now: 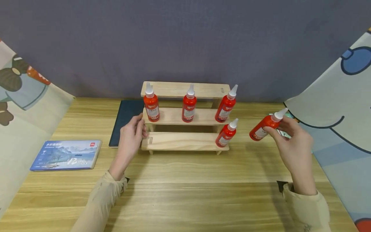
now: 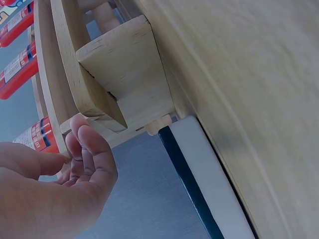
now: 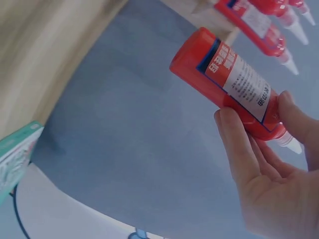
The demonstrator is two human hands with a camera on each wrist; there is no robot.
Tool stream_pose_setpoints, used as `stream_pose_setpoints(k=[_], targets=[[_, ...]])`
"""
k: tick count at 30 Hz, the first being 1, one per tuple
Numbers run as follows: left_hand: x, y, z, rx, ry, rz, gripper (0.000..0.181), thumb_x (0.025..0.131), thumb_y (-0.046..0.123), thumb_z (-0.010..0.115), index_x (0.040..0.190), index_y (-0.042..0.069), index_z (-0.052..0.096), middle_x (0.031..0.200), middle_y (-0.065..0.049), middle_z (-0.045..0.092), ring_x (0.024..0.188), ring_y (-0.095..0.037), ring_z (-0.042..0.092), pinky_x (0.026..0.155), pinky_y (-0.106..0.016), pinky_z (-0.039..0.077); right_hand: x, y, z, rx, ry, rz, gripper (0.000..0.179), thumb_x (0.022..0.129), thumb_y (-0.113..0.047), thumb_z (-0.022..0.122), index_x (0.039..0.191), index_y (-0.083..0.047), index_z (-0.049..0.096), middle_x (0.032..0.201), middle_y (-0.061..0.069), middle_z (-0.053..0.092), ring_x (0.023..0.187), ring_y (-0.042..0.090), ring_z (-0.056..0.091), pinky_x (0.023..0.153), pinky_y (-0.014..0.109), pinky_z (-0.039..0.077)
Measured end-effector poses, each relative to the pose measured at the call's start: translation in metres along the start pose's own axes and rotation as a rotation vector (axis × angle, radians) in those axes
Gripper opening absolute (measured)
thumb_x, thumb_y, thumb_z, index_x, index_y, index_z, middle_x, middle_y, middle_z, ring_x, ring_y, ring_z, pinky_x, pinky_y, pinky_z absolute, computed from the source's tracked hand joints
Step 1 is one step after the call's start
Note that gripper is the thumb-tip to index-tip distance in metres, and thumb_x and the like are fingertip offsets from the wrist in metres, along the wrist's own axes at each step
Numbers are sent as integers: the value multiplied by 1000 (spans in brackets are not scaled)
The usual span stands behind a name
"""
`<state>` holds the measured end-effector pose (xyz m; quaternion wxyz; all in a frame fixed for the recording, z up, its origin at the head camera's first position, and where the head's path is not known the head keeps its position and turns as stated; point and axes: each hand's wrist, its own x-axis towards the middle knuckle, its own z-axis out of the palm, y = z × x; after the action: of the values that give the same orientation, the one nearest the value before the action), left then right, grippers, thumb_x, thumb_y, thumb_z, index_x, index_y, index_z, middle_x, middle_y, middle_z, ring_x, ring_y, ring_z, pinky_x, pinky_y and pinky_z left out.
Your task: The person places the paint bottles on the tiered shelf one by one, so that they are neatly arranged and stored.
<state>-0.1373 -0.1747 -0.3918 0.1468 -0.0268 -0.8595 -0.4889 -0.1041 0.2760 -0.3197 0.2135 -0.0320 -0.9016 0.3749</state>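
Note:
A three-tier wooden shelf [image 1: 179,140] stands against the back wall. My left hand [image 1: 131,134] holds its left end, with curled fingers and thumb at the edge of a tier in the left wrist view. In my right hand [image 1: 298,148] is a red squeeze bottle [image 1: 260,130] with a white pointed cap, pinched near its top and tilted, to the right of the shelf. Its white label [image 3: 247,85] shows in the right wrist view. On the middle tier stand a left bottle [image 1: 151,108], a centre bottle [image 1: 189,109] and a right bottle [image 1: 225,108]. One more bottle [image 1: 225,135] is at the lowest tier's right end.
A dark flat case [image 1: 117,120] lies behind my left hand, partly behind the shelf. Farther left on the wooden table [image 1: 185,196] is a blue box [image 1: 66,155] with a mountain picture. A green-edged box [image 3: 17,154] lies at the right, mostly hidden by my right hand in the head view.

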Motion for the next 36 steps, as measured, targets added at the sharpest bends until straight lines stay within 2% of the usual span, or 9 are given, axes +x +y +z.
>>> stream_pose_setpoints(k=[13, 22, 28, 36], targets=[[0, 0, 0, 5, -3, 0, 37, 116, 9, 48, 143, -13, 58, 90, -23, 68, 72, -30, 70, 58, -14, 54, -12, -24, -8, 55, 55, -3, 49, 91, -14, 89, 137, -7, 73, 120, -2, 75, 102, -3, 65, 78, 4, 51], [0, 0, 0, 3, 2, 4, 37, 115, 8, 49, 143, -14, 58, 89, -22, 68, 72, -30, 70, 58, -14, 55, -19, -42, -12, 114, 67, -21, 49, 87, -5, 91, 133, -4, 74, 113, -18, 72, 101, 2, 67, 76, 5, 53], [0, 0, 0, 0, -8, -4, 37, 115, 7, 49, 144, -14, 58, 90, -24, 68, 73, -31, 71, 59, -14, 55, -24, -56, -11, 148, 39, -94, 51, 83, 3, 92, 131, -1, 75, 114, -14, 73, 99, 5, 68, 76, 8, 55], [1, 0, 0, 0, -7, -7, 37, 115, 7, 48, 144, -13, 57, 89, -21, 67, 73, -31, 71, 59, -14, 56, -27, -71, -5, 192, -18, -180, 50, 79, 12, 91, 126, 4, 74, 114, -7, 74, 99, 7, 71, 75, 12, 58]])
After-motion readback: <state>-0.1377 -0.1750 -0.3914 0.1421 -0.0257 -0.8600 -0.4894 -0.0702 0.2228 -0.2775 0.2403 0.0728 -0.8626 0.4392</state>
